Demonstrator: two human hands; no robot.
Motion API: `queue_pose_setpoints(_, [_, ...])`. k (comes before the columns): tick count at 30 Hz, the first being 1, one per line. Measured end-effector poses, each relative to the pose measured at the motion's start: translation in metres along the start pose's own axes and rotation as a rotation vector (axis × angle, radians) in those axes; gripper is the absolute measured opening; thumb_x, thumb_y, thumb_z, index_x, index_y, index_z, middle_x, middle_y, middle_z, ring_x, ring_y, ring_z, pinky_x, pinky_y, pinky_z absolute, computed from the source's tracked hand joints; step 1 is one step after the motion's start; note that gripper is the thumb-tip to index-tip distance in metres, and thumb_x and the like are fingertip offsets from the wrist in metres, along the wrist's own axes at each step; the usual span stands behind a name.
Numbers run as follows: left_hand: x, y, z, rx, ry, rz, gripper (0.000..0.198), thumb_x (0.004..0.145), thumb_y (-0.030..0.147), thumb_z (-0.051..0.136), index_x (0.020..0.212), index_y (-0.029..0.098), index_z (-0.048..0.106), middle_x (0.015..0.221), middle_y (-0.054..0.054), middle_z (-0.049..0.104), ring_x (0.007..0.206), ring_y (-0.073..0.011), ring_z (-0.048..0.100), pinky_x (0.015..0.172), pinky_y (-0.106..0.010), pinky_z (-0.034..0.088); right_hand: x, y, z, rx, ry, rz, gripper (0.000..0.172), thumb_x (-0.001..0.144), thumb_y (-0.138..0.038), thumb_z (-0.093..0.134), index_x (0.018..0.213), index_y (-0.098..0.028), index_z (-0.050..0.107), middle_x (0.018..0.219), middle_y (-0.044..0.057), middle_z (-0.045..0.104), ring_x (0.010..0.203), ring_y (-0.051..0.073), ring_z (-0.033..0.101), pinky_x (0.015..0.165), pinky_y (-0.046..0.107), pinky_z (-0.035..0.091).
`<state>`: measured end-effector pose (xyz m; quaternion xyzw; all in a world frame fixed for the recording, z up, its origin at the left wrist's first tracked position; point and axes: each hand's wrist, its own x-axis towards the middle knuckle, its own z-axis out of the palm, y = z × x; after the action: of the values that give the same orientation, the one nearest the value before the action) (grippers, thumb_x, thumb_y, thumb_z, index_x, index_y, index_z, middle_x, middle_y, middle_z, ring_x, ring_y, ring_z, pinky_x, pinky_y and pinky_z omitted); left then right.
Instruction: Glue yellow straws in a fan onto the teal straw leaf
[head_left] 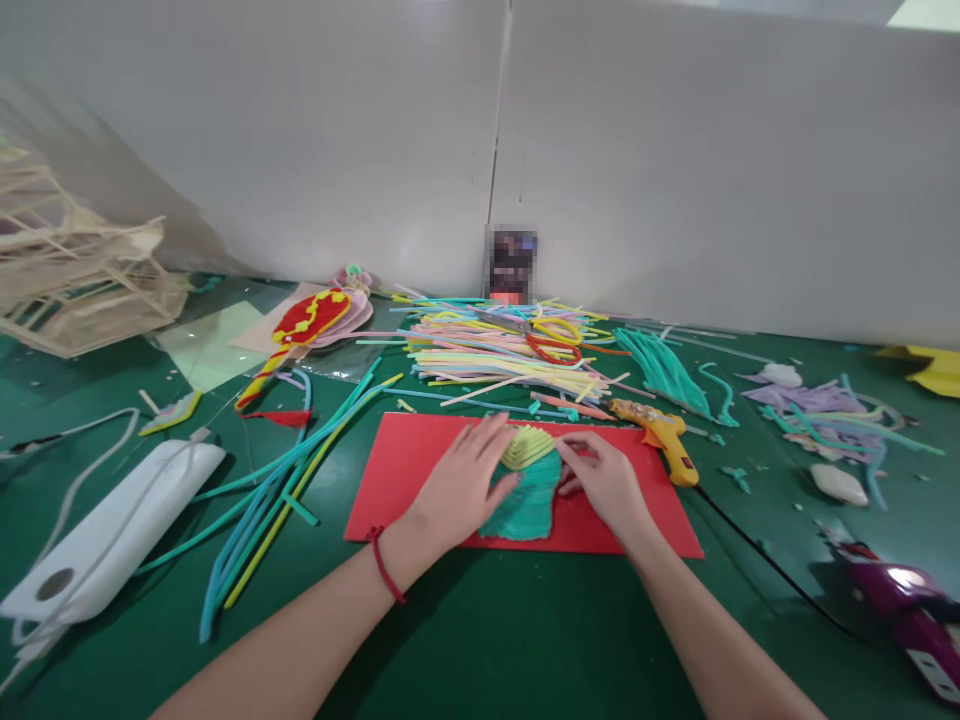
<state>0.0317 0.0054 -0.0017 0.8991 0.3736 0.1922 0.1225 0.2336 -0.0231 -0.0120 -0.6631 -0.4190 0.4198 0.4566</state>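
A red board point(660, 510) lies flat on the green table. On its middle rests a teal ribbed piece point(525, 505), with a yellow-green striped piece point(529, 447) at its top. My left hand point(474, 470) lies over the left side of both pieces, palm down, fingers stretched out, a red cord around the wrist. At the right edge of the yellow-green piece, my right hand point(598, 475) has its thumb and index finger brought together; whatever is between those fingertips is too small to make out.
Behind the board lies a pile of pastel strips point(502, 365) with scissors point(555, 345) on top. A yellow glue gun point(667, 445) rests on the board's right corner. Teal strips point(664, 370), a white device point(120, 520), a purple tool point(900, 600) and a red fan-shaped craft point(311, 318) surround it.
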Motion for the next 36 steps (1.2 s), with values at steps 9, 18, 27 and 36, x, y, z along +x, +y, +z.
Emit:
queue_pose_setpoints(9, [-0.003, 0.008, 0.002, 0.029, -0.27, 0.115, 0.062, 0.094, 0.054, 0.034, 0.146, 0.021, 0.025, 0.155, -0.007, 0.02, 0.143, -0.0244, 0.013, 0.114, -0.047, 0.017, -0.003, -0.001, 0.0, -0.123, 0.064, -0.07, 0.042, 0.074, -0.054, 0.061, 0.097, -0.019, 0.067, 0.06, 0.0, 0.06, 0.039, 0.014, 0.054, 0.041, 0.03, 0.049])
queue_pose_setpoints(18, [-0.005, 0.007, 0.006, -0.027, -0.192, 0.103, 0.061, 0.092, 0.053, 0.04, 0.145, 0.025, 0.029, 0.154, -0.007, 0.025, 0.143, -0.0248, 0.016, 0.114, -0.048, 0.016, 0.017, -0.021, 0.004, -0.53, 0.186, -0.517, 0.034, 0.089, -0.045, 0.046, 0.092, -0.022, 0.071, 0.096, 0.008, 0.066, 0.083, 0.021, 0.063, 0.071, 0.032, 0.05])
queue_pose_setpoints(27, [0.0, 0.008, -0.004, -0.055, 0.014, -0.153, 0.042, 0.097, 0.036, 0.035, 0.132, 0.017, 0.046, 0.144, -0.01, 0.044, 0.137, -0.0243, 0.032, 0.115, -0.052, 0.014, 0.092, -0.066, 0.048, -0.845, 0.122, -0.597, 0.022, 0.087, -0.023, 0.05, 0.084, -0.019, 0.072, 0.095, 0.011, 0.068, 0.097, 0.025, 0.059, 0.081, 0.034, 0.044])
queue_pose_setpoints(36, [0.002, 0.005, 0.002, -0.058, 0.05, -0.205, 0.038, 0.096, 0.035, 0.037, 0.127, 0.017, 0.049, 0.137, -0.012, 0.051, 0.133, -0.0255, 0.038, 0.113, -0.057, 0.018, 0.094, -0.069, 0.059, -0.875, 0.045, -0.576, 0.016, 0.076, -0.01, 0.055, 0.077, -0.022, 0.066, 0.093, 0.006, 0.068, 0.09, 0.022, 0.061, 0.067, 0.028, 0.043])
